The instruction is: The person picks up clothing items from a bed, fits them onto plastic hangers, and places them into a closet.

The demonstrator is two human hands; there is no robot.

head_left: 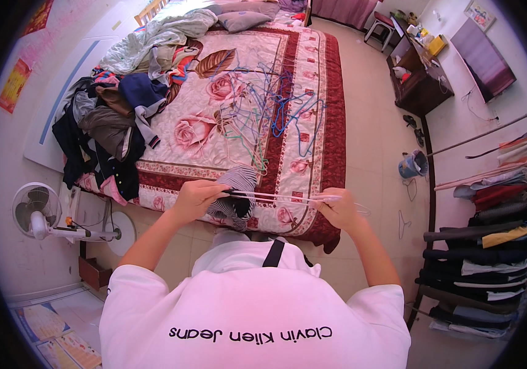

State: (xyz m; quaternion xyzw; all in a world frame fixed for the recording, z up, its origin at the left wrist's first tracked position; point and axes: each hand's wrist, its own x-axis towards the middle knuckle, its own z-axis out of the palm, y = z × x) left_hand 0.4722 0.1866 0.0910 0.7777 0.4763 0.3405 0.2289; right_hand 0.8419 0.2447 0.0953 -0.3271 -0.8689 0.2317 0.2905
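My left hand (197, 200) is closed on a black-and-white striped garment (241, 182), which hangs in folds at the near edge of the bed. A pale, thin clothes hanger (275, 197) stretches sideways from the garment to my right hand (338, 206). That hand grips the hanger's right end, fingers wrapped round it, and a hook-like loop shows just beyond. The hanger's left end meets dark cloth beside my left fingers. Farther back on the rose-patterned bedspread (192, 132) lie several loose blue hangers (282, 117) and a green hanger (257, 154).
A pile of dark clothes (106, 126) covers the bed's left side. A white fan (37, 212) stands at the left. Clothes hang on a rack (491, 240) at the right. A blue bucket (408, 166) and a fallen hanger (404, 226) are on the floor.
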